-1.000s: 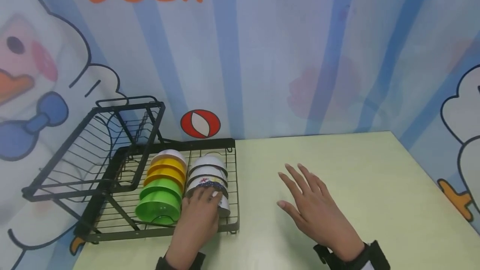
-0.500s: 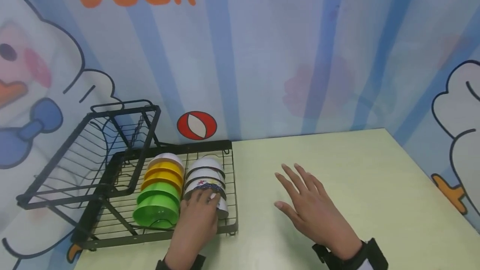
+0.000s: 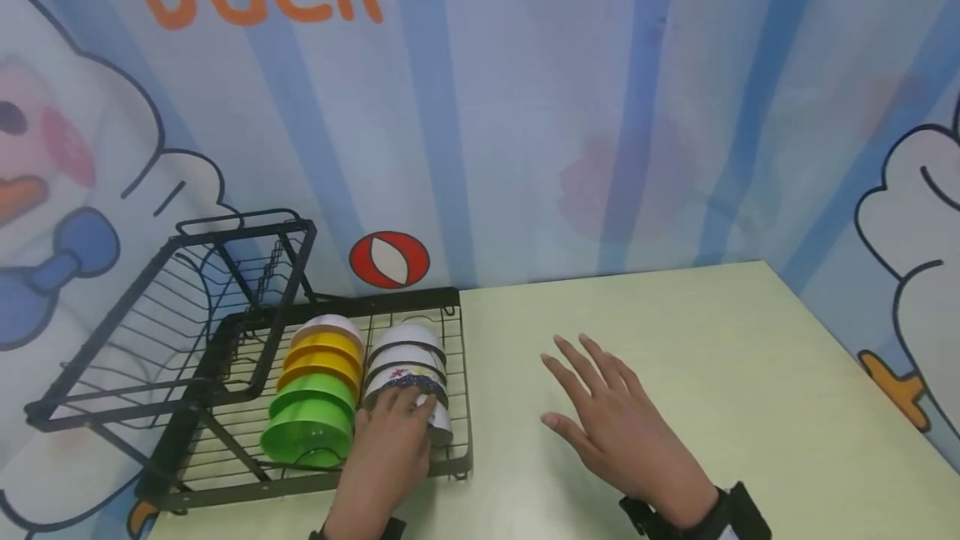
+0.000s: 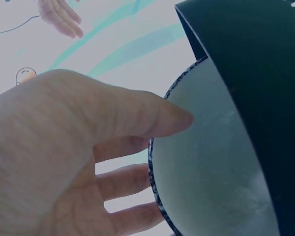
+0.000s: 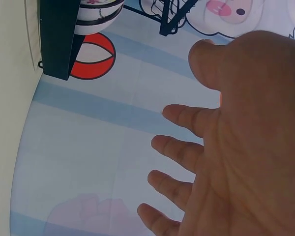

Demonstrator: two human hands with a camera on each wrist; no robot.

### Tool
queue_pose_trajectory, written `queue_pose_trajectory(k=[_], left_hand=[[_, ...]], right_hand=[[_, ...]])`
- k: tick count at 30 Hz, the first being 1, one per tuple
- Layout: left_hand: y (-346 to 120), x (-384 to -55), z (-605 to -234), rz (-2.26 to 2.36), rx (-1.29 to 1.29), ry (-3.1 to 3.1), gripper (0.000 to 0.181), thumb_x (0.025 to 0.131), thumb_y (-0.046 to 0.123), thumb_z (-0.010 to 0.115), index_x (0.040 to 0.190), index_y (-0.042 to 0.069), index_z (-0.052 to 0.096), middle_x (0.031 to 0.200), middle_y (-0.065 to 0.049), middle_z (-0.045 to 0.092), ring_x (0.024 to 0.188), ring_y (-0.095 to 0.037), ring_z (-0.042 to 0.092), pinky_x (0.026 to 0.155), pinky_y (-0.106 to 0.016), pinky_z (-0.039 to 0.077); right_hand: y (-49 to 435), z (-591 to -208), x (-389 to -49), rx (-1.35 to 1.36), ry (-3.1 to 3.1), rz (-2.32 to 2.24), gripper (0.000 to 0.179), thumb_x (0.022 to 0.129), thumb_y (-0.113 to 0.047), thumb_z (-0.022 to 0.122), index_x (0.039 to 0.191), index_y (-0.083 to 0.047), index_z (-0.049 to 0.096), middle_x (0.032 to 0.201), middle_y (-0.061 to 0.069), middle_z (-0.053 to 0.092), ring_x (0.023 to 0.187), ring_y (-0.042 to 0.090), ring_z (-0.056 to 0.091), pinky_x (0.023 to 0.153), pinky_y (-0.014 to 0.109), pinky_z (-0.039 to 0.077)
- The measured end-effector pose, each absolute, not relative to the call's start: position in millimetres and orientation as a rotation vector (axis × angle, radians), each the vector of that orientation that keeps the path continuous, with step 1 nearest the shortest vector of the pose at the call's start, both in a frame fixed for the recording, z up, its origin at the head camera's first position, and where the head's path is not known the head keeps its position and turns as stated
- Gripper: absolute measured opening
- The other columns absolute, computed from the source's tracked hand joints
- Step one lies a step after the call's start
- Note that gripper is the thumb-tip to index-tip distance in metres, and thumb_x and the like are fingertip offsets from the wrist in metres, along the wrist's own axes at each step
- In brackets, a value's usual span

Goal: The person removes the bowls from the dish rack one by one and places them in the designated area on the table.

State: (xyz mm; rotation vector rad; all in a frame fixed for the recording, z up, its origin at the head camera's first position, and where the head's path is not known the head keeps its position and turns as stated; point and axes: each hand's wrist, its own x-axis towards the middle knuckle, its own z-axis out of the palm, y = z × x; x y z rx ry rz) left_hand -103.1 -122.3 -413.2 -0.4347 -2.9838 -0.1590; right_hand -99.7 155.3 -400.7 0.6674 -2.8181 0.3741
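In the head view, my left hand [image 3: 392, 440] grips the front white bowl [image 3: 442, 427] in the right row of the dish rack [image 3: 247, 493]. The left wrist view has my thumb [image 4: 172, 119] over the inside of that bowl [image 4: 206, 157], which has a dark speckled rim; the other fingers lie behind it. More white bowls [image 3: 405, 355], one with a flowered dark band, lean behind it, tilted on their sides. My right hand [image 3: 622, 432] hangs over the table to the right with spread fingers, holding nothing; its palm [image 5: 246, 147] shows in the right wrist view.
Left of the white bowls, a row of green bowls [image 3: 306, 433], yellow bowls [image 3: 322, 362] and a pale one leans in the rack. A raised black wire tier [image 3: 161, 315] stands over the rack's left side. Behind the pale table [image 3: 675, 315] hangs a printed duck backdrop [image 3: 510, 107].
The head view has shifted slightly, so the rack and backdrop sit a little lower and further left. My left hand stays on the front bowl, and my right hand keeps its spread pose.
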Motion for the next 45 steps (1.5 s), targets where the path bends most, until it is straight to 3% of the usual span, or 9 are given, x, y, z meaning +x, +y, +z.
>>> queue_pose_trajectory(k=[16, 24, 33, 45], left_hand=[[-115, -104, -422, -0.062, -0.379, -2.969, 0.048, 0.078, 0.015, 0.077, 0.125, 0.013, 0.068, 0.132, -0.014, 0.062, 0.124, -0.037, 0.053, 0.093, -0.066, 0.047], [-117, -104, -425, -0.003, -0.330, -2.994, 0.048, 0.073, 0.019, 0.082, 0.119, 0.018, 0.069, 0.128, -0.014, 0.064, 0.122, -0.037, 0.053, 0.089, -0.066, 0.047], [-114, -109, -425, 0.017, -0.326, -3.004, 0.043, 0.074, 0.017, 0.080, 0.115, 0.024, 0.067, 0.124, -0.012, 0.065, 0.116, -0.039, 0.052, 0.084, -0.062, 0.045], [-116, -111, -422, 0.068, -0.350, -3.053, 0.051, 0.073, 0.017, 0.080, 0.120, 0.026, 0.063, 0.128, -0.014, 0.062, 0.114, -0.041, 0.052, 0.088, -0.058, 0.045]], right_hand=[[155, -405, -100, 0.674, -2.860, 0.433, 0.062, 0.100, -0.053, 0.047, 0.154, -0.024, 0.036, 0.165, 0.001, 0.028, 0.154, 0.031, 0.023, 0.120, 0.053, 0.028], [150, -405, -96, 0.678, -2.857, 0.432, 0.062, 0.100, -0.053, 0.047, 0.153, -0.023, 0.038, 0.164, 0.000, 0.029, 0.153, 0.031, 0.025, 0.118, 0.054, 0.031], [150, -406, -99, 0.687, -2.832, 0.380, 0.062, 0.100, -0.054, 0.047, 0.153, -0.022, 0.038, 0.163, 0.000, 0.031, 0.152, 0.031, 0.028, 0.117, 0.053, 0.033], [149, -412, -103, 0.730, -2.838, 0.455, 0.060, 0.100, -0.054, 0.046, 0.152, -0.025, 0.039, 0.161, 0.000, 0.035, 0.150, 0.033, 0.030, 0.115, 0.055, 0.035]])
